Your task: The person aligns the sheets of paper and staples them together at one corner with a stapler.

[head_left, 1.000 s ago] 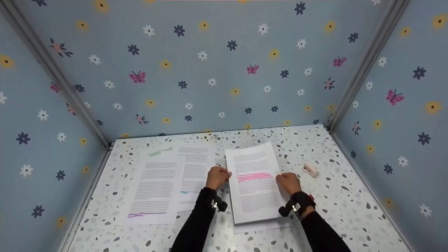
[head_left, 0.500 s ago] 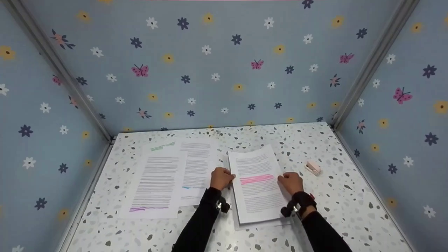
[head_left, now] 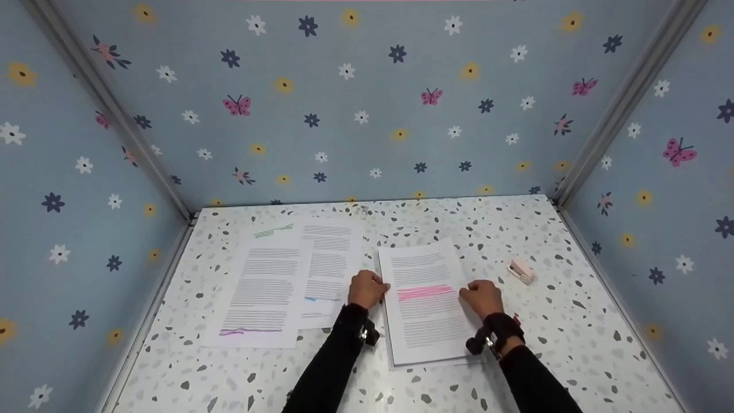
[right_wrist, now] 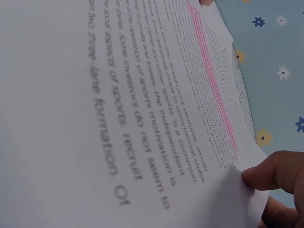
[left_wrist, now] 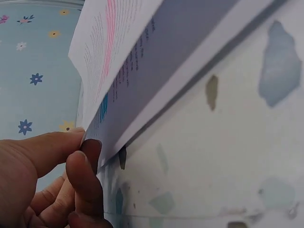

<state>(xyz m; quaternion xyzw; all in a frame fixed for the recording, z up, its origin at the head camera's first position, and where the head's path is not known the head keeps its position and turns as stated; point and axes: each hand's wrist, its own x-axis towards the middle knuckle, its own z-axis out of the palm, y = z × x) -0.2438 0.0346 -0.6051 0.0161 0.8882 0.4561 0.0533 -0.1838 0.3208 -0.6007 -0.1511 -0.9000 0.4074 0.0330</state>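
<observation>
A printed sheet with a pink highlighted band [head_left: 425,321] is held by both hands in the head view. My left hand [head_left: 367,288] pinches its left edge between thumb and fingers. At the right edge, my right hand [head_left: 483,297] pinches it, with the thumb [right_wrist: 270,173] on top in the right wrist view. Just beneath lies another sheet, its lower edge [head_left: 401,367] peeking out. The left wrist view shows the pink-marked page [left_wrist: 116,28] raised at the side, above a printed surface with a blue mark [left_wrist: 103,108].
Left of the hands lie a sheet with a purple underline [head_left: 261,287], one with a blue mark [head_left: 330,269], and one with green strokes [head_left: 274,230], overlapping. A small pale pink stapler-like object [head_left: 520,271] sits at the right on the speckled table [head_left: 573,344]. Flowered panels [head_left: 367,155] enclose it.
The pink-marked sheet has come down closer over the one beneath, so less of the lower sheet shows along the front edge. Both hands keep their pinch. The head view has tilted slightly.
</observation>
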